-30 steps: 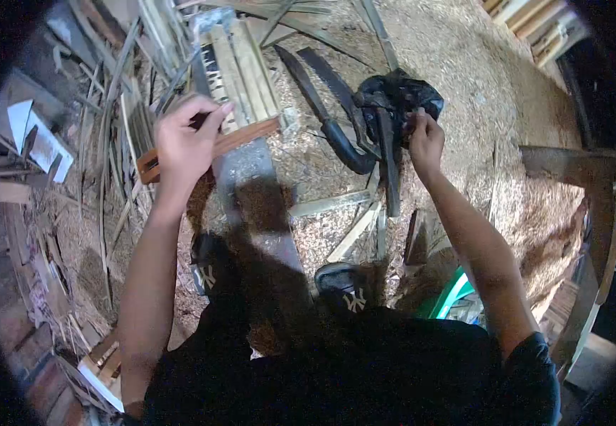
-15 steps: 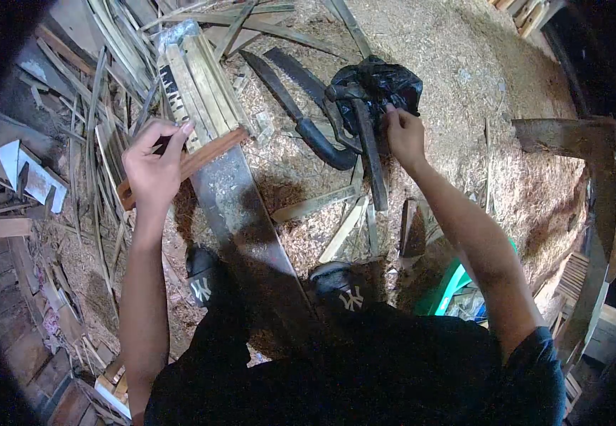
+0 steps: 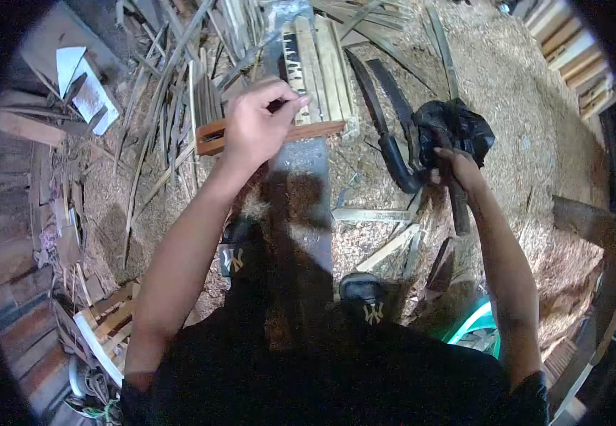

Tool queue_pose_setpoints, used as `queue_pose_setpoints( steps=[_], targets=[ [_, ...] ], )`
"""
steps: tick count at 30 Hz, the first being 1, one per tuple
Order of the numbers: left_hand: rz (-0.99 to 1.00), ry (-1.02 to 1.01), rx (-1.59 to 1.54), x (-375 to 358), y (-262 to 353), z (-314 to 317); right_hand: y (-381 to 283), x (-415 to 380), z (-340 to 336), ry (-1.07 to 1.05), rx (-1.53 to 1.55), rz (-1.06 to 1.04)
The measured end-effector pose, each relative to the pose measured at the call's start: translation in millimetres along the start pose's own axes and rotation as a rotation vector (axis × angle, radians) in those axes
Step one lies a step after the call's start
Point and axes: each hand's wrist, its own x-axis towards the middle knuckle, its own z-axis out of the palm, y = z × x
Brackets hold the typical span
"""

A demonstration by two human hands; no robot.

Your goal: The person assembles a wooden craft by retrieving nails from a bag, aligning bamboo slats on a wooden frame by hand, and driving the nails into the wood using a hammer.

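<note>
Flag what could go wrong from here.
Snag: the right hand is at a long dark handle beside the black bag; lifting the handle might drag the bag.
Cut: the black-handled blade lies bare nearby, so a careless reach across could meet its edge.
Shift: the brown wood piece by the left hand juts past the plank and may move if bumped.

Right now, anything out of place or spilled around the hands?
Yes. Wood shavings are strewn all around; thin wood strips lie tangled beyond the left hand. A long blade lies loose on the shavings, left of the black bag by the right hand; uncovered, it could be a cut risk.
</note>
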Motion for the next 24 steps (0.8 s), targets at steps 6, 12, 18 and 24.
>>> queue_pose_setpoints(
  steps=[6, 12, 18, 24],
  targets=[
    [0.045, 0.003, 0.019, 1, 1, -3, -56, -70, 48, 0.140, -0.271, -0.400],
    [0.033, -0.017, 0.036, 1, 2, -4, -103, -134, 100, 0.118, -0.472, -0.942],
    [0.081, 0.013, 0.064, 1, 2, -4, -116, -160, 147, -0.094, -0.654, -1.167],
    [0.040, 0.013, 0.119, -1, 4, -8, -111, -155, 155, -0.049, -0.647, -1.329]
  ],
)
